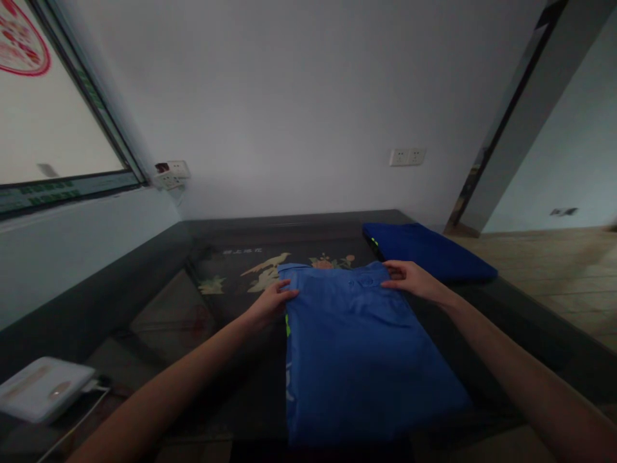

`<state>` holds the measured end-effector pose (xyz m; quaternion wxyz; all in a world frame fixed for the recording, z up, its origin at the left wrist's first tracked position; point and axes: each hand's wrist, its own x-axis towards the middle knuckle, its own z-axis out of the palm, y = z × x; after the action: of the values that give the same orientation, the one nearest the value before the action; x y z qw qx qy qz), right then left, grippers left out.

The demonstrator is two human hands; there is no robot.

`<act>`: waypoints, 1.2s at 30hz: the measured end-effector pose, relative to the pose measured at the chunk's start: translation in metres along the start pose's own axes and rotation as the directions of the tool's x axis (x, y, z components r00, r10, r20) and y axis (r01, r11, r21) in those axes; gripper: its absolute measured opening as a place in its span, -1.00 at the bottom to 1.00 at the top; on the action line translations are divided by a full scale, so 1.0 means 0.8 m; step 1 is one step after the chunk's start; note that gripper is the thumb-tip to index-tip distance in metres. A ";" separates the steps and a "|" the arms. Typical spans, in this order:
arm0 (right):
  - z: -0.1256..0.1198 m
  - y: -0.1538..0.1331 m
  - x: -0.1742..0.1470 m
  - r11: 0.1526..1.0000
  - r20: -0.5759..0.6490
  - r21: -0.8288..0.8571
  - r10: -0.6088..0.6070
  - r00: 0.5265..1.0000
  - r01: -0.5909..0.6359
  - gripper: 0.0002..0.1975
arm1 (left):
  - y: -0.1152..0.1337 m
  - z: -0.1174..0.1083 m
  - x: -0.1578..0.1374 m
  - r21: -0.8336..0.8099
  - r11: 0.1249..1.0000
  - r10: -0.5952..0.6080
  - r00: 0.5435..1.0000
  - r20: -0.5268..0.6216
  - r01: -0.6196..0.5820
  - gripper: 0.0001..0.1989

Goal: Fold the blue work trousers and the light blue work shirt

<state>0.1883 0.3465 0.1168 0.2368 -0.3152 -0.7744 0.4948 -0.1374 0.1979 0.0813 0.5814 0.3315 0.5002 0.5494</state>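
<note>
A blue garment [361, 354], folded into a long panel, lies in front of me with a band and what look like buttons along its far edge. Green and white print shows along its left side. My left hand [272, 301] pinches the far left corner between thumb and fingers. At the far right corner, my right hand [407, 278] grips the cloth the same way. Just beyond my right hand rests a darker blue folded cloth [424, 251], apart from the garment.
The dark glossy table [164, 308] carries a picture of a bird and flowers [270, 270]. A white device [45, 389] with a cable lies at the near left. Wall sockets [407, 157] sit above the table's back edge, and tiled floor [569, 276] shows at right.
</note>
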 end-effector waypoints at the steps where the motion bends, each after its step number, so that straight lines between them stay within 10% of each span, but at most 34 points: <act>1: -0.004 -0.012 -0.006 1.000 -0.029 -0.003 -0.003 1.000 0.003 -0.41 | 0.004 0.001 -0.005 -0.026 1.000 -0.012 1.000 0.018 0.012 -0.60; 8: -0.031 -0.104 -0.029 0.988 -0.270 -0.016 -0.152 0.951 0.153 -0.50 | 0.076 0.029 -0.059 -0.133 0.989 0.085 0.980 0.180 -0.061 -0.68; 14: -0.052 -0.130 0.055 0.933 -0.371 -0.018 -0.340 0.864 0.360 -0.51 | 0.136 0.021 -0.026 -0.058 0.935 0.352 0.933 0.069 -0.349 -0.66; 17: -0.039 -0.092 0.125 0.931 -0.341 -0.163 -0.364 0.867 0.327 -0.57 | 0.120 -0.011 0.026 0.194 0.909 0.381 0.924 -0.033 -0.368 -0.48; 20: 0.002 -0.029 0.172 0.921 -0.294 -0.390 -0.111 0.949 -0.014 -0.73 | 0.072 -0.050 0.078 0.565 0.810 0.262 0.959 -0.108 -0.157 -0.24; 26: 0.065 0.065 0.188 0.851 -0.303 -0.484 0.053 0.951 -0.202 -0.83 | 0.006 -0.088 0.126 0.838 0.546 0.315 0.928 -0.196 -0.008 -0.30; 36: 0.067 0.051 0.197 0.734 -0.288 -0.634 0.066 0.955 -0.242 -0.71 | 0.016 -0.082 0.114 0.641 0.767 0.162 0.955 -0.248 0.036 -0.39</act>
<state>0.0533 0.4400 0.0669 0.1613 -0.5008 -0.8347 0.1628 -0.2134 0.2782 0.0552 0.3358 0.4421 0.7245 0.4085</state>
